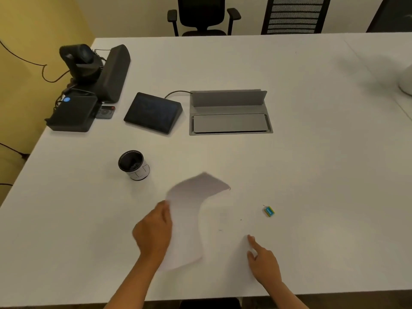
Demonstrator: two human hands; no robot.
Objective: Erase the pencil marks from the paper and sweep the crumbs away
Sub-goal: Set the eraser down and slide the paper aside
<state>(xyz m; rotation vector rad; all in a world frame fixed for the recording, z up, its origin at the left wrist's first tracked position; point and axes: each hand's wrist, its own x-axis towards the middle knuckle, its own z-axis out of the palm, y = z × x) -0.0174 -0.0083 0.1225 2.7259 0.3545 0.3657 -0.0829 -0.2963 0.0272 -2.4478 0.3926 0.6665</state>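
A white sheet of paper [191,219] is lifted off the white table [312,163] and curls in the air, blurred. My left hand [153,230] grips its left edge. Right of the sheet, my right hand [264,262] hovers low over the table with the index finger stretched forward and nothing in it. A small eraser [269,211] in a blue and yellow sleeve lies on the table, further right and beyond that hand. A few tiny dark crumbs [241,219] dot the table between the paper and the eraser.
A black and white pen cup [133,165] stands left of the paper. Further back are a dark tablet stand [153,112], a grey cable box [229,114] with its lid up, and black camera gear [89,85] at the left corner. Office chairs [202,16] stand behind the table.
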